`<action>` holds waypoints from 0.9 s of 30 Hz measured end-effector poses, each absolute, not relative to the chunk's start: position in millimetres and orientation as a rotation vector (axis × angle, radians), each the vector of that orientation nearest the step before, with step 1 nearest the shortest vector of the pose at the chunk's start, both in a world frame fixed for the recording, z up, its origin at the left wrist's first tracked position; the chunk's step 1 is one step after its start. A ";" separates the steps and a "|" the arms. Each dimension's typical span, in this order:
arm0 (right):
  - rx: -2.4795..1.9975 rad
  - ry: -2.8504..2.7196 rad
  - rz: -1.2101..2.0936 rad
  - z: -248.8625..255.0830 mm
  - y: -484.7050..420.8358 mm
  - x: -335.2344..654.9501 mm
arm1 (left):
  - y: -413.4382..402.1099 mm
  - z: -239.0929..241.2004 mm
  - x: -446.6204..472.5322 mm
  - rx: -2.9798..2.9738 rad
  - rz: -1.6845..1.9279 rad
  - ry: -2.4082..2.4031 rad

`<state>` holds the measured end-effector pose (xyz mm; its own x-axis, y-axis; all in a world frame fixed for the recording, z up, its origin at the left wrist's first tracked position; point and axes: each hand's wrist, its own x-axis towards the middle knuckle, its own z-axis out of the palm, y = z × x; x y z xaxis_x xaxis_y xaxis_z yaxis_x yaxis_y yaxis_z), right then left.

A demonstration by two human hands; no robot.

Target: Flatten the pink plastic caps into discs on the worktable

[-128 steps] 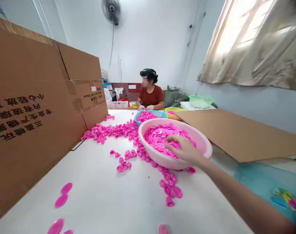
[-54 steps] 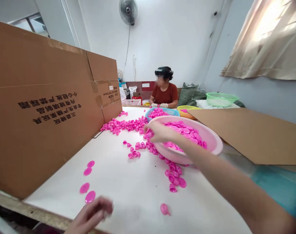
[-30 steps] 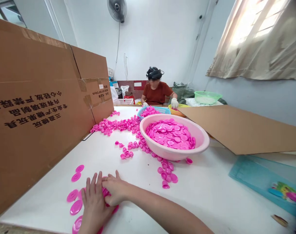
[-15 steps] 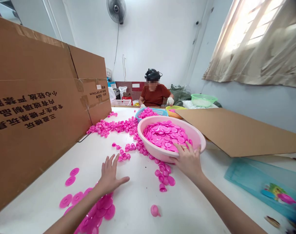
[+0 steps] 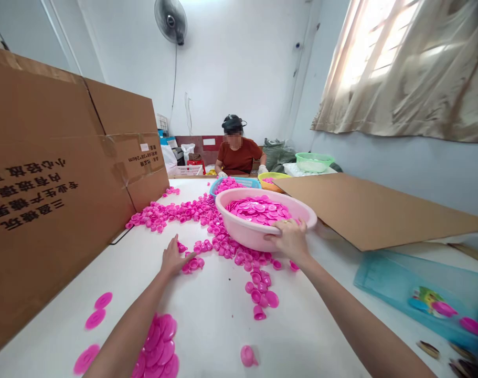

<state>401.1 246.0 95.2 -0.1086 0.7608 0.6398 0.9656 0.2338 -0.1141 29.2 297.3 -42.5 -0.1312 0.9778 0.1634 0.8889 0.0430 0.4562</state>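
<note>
My right hand (image 5: pixel 289 239) grips the near right rim of a pale pink basin (image 5: pixel 244 233), thumb outside and fingers over the edge. The basin holds a heap of flat bright pink plastic discs (image 5: pixel 258 210) and looks slightly tilted. My left hand (image 5: pixel 176 260) reaches over the table to the left of the basin, thumb spread and nothing held. Small pink plastic cups (image 5: pixel 191 265) lie right beside its fingers. More cups (image 5: pixel 223 244) are strewn around the basin. A pile of pink discs (image 5: pixel 160 346) lies near my left forearm, partly hidden by it.
A tall cardboard box (image 5: pixel 65 173) walls off the left side. A cardboard flap (image 5: pixel 380 210) and a blue translucent bag (image 5: pixel 396 278) lie at right. Beyond the basin stands a blue basket (image 5: pixel 246 182); a gloved co-worker (image 5: pixel 239 155) sits at the far end.
The basin has moved slightly away from me with my right hand, whose grip on the rim has tightened. My left hand has reached farther forward, towards the scattered cups. The view has shifted.
</note>
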 end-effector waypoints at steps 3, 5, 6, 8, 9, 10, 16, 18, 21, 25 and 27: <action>-1.593 -1.880 -0.464 85.1 253.9 383.2 | 307.6 -43.9 55.4 2.005 0.708 1.992; -1.606 -1.869 -0.455 75.7 259.1 371.9 | 313.3 -42.1 75.3 2.010 0.716 1.909; -1.612 -1.864 -0.449 71.2 261.6 367.2 | 315.4 -40.6 84.9 2.008 0.714 1.877; -1.607 -1.855 -0.429 63.7 266.2 360.1 | 317.1 -37.2 102.3 2.018 0.695 1.829; -1.589 -1.849 -0.415 61.0 268.2 357.6 | 316.4 -35.7 110.0 2.041 0.681 1.801; -1.555 -1.843 -0.402 58.9 269.9 355.6 | 314.7 -34.3 116.8 2.070 0.668 1.768; -1.239 -1.811 -0.411 42.4 257.6 353.7 | 292.6 -31.2 144.3 2.182 0.623 1.595; -1.192 -1.857 -0.382 30.5 241.5 355.5 | 285.3 -30.6 150.7 2.187 0.629 1.554; -1.239 -1.966 -0.229 8.9 211.4 358.0 | 275.2 -29.2 162.0 2.169 0.659 1.502; -1.419 -2.018 0.002 -16.9 180.6 358.0 | 257.5 -24.5 181.5 2.112 0.666 1.419; -1.465 -2.007 0.074 -24.9 174.8 358.2 | 246.2 -18.7 186.9 2.045 0.662 1.351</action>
<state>358.2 174.8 -24.9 -0.1698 0.8710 0.4610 0.8348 0.3757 -0.4024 186.9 246.2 -18.7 0.3595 0.9296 0.0818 0.6340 -0.3076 0.7095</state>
